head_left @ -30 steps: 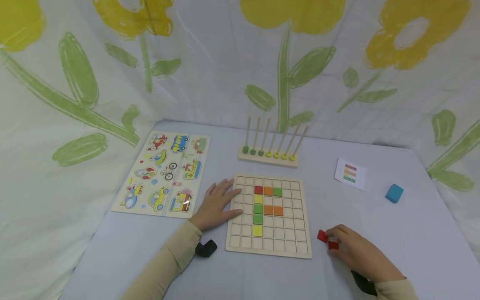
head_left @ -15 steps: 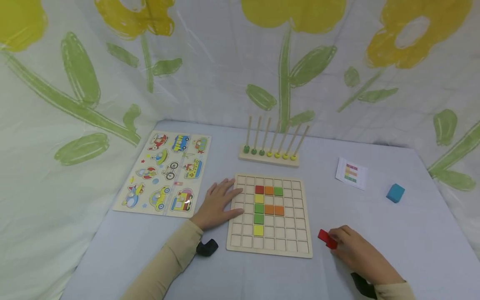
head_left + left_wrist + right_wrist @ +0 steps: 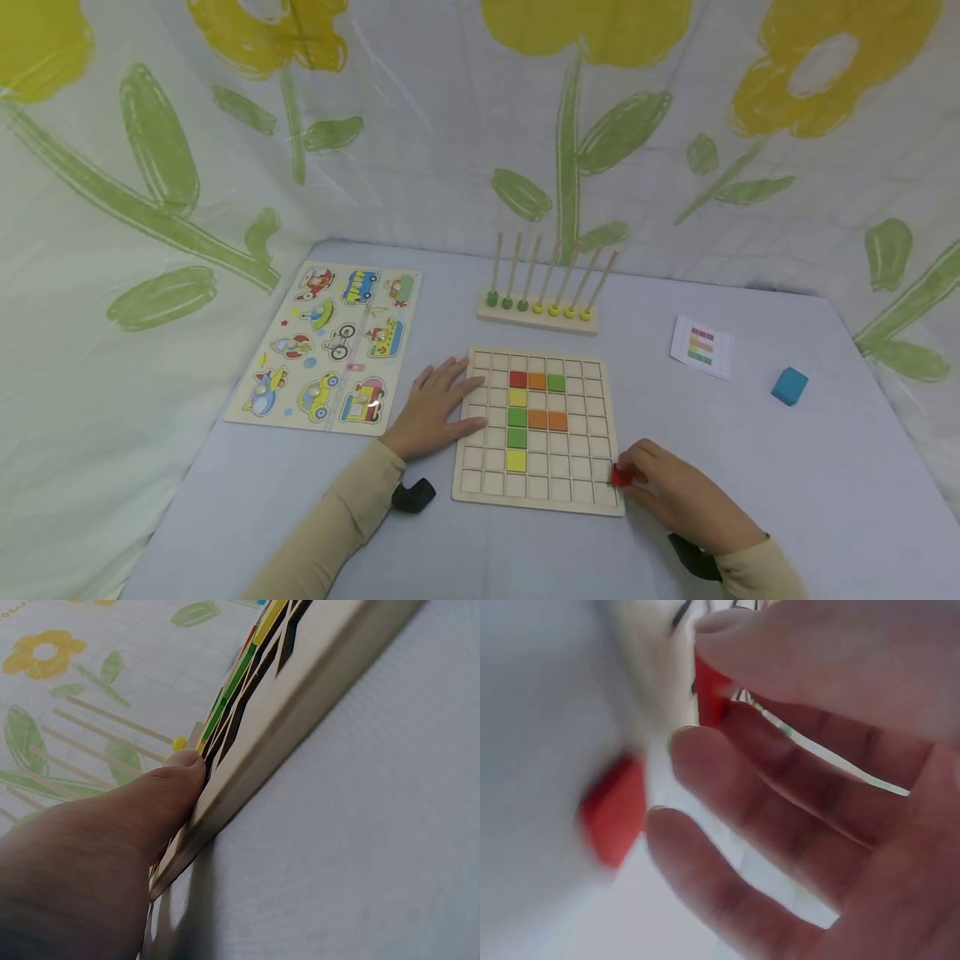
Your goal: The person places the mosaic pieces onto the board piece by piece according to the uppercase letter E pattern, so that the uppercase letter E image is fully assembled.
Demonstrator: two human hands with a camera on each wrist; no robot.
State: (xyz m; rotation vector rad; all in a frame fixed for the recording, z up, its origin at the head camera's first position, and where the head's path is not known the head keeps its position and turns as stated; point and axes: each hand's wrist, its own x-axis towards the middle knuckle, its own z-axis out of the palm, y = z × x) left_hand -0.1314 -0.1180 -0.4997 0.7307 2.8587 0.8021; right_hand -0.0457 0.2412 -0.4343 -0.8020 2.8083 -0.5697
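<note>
A wooden grid board [image 3: 555,492] lies in the middle of the table in the head view. Red, orange, green and yellow square tiles sit in some of its cells. My left hand [image 3: 432,417] rests on its left edge with fingers spread, thumb on the rim; the left wrist view shows the thumb touching that edge. At the right edge, near the lower right corner, my right hand [image 3: 678,496] pinches a red tile [image 3: 711,694] between thumb and fingers. A second red tile [image 3: 615,814], blurred, appears apart from the fingertips in the right wrist view; the hand hides it in the head view.
Behind the board stands a wooden peg rack [image 3: 537,315] with green and yellow beads. A vehicle picture puzzle [image 3: 322,350] lies to the left. At the right are a printed pattern card [image 3: 701,346] and a blue block [image 3: 789,386].
My right hand has gathered up one red tile and carried it left to the board's right edge. The left hand and the board have stayed in place.
</note>
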